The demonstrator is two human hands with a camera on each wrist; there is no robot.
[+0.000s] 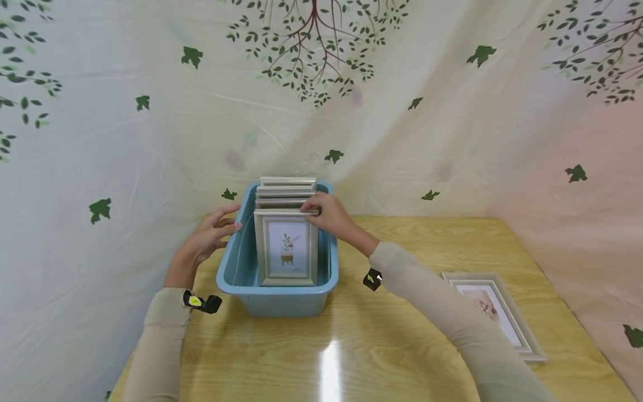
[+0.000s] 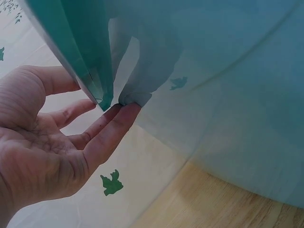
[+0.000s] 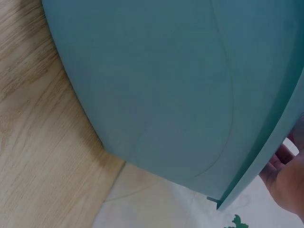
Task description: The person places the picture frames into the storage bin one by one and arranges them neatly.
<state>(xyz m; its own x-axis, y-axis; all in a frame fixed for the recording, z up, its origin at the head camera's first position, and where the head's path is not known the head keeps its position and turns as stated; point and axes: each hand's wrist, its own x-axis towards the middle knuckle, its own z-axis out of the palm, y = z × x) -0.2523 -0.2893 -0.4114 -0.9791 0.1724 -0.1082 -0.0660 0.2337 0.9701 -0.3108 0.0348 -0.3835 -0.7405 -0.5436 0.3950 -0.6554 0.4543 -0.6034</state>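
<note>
A light-blue plastic basin [image 1: 283, 304] stands on the table, with several pale picture frames [image 1: 286, 188] upright in a row inside it. The front picture frame [image 1: 286, 245] faces me and shows a potted plant print. At that frame's top right corner, my right hand [image 1: 330, 214] pinches the edge between thumb and fingers. My left hand [image 1: 210, 234] is at the basin's left rim; in the left wrist view its extended fingertips [image 2: 130, 111] touch the outer wall under the rim. The right wrist view mostly shows the basin's outer wall [image 3: 152, 95], with part of the right hand [image 3: 287, 178] beyond the rim.
Another picture frame [image 1: 522, 329] with a pinkish print lies flat on the right side of the wooden table [image 1: 402, 346], partly behind my right sleeve. A pale curtain [image 1: 382, 134] printed with leaves and branches hangs behind the table.
</note>
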